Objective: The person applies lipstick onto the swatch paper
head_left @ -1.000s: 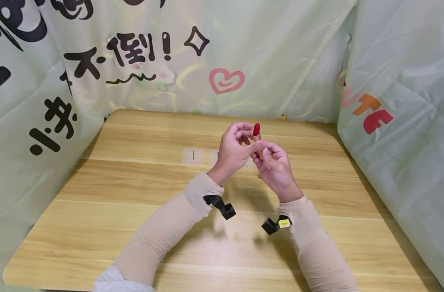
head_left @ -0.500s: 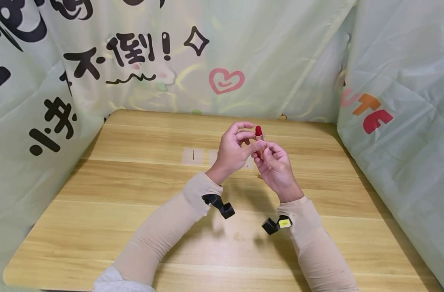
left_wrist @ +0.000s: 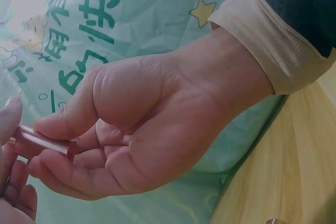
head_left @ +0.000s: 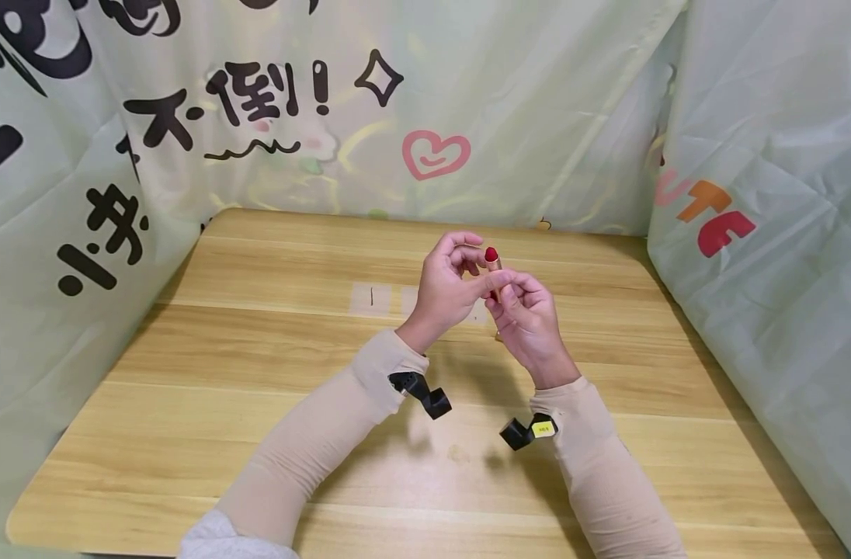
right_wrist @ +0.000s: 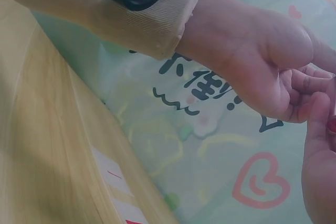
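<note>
A lipstick (head_left: pixel 494 268) with a red tip is held upright above the table between my two hands. My left hand (head_left: pixel 448 281) pinches its upper part between thumb and fingers, while my right hand (head_left: pixel 529 322) grips the lower part. In the left wrist view the shiny tube of the lipstick (left_wrist: pixel 44 144) lies between the left thumb and fingers, and right fingertips (left_wrist: pixel 8 121) touch its other end. From the right wrist, only a bit of red (right_wrist: pixel 332 124) shows beside the left fingers. The tube's base is hidden by the right hand.
Pale paper cards (head_left: pixel 369 299) lie on the wooden table (head_left: pixel 223 388) behind the hands; one bears a single stroke. A small object (left_wrist: pixel 275 221), only partly seen, stands on the table below. Printed cloth (head_left: pixel 537 116) encloses the back and sides.
The red lipstick tip stands out less from its tube than a second ago. Both hands stay in nearly the same place, the lipstick tilting slightly between them.
</note>
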The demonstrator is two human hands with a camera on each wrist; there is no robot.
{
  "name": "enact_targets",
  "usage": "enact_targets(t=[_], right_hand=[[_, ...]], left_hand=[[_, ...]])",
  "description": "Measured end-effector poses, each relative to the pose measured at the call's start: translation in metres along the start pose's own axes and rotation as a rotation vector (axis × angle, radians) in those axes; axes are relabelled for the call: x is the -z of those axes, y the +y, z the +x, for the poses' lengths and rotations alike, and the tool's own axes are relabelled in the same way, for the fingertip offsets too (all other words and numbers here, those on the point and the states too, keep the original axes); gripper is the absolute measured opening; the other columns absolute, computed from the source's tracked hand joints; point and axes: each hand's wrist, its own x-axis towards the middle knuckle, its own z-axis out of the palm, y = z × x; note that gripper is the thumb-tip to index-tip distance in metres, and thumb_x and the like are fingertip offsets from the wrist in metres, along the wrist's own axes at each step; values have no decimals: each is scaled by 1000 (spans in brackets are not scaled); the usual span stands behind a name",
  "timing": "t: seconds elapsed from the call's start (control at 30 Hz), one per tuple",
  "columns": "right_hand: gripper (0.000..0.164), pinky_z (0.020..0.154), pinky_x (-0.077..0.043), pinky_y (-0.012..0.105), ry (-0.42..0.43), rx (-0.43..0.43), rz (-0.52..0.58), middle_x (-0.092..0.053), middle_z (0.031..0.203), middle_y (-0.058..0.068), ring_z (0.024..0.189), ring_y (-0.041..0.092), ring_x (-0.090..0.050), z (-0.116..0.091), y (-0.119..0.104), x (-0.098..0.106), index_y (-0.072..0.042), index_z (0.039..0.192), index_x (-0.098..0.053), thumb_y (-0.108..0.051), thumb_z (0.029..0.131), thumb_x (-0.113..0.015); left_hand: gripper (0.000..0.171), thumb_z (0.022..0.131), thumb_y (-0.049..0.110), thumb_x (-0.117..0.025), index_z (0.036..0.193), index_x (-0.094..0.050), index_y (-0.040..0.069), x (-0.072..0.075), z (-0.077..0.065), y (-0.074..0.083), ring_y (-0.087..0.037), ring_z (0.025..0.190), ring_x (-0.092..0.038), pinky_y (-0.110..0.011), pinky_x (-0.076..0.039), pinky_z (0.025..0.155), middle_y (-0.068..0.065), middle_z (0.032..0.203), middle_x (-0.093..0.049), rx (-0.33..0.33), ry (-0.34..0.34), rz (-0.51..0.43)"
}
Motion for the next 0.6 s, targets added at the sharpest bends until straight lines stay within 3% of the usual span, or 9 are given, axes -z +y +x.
enact_targets(t=[0.2,0.3,0.6], right_hand=[[17,81,-54,22,-5,-21,24,-69,103,10,90,18,-66,1,-1,1,-1,108,-68,-4,92,-61],[17,80,-54,21,-1,-34,27,-68,102,10,89,18,-66,0,-2,1,-1,108,-68,-6,93,-61],[16,79,-54,20,10,-45,17,-68,100,10,88,17,-66,-1,-2,2,-2,108,-67,-7,94,-60]], left_hand=[[44,86,-10,-66,125,-45,-11,2,-1,0,-29,81,-57,-29,-46,71,-29,110,-65,-44,-106,-82],[44,89,-13,-59,128,-40,-13,2,-1,1,-34,85,-59,-26,-47,70,-33,114,-62,-65,-156,-126],[44,86,-9,-67,125,-45,-11,2,1,1,-23,76,-57,-24,-45,68,-29,106,-66,-36,-109,-56]])
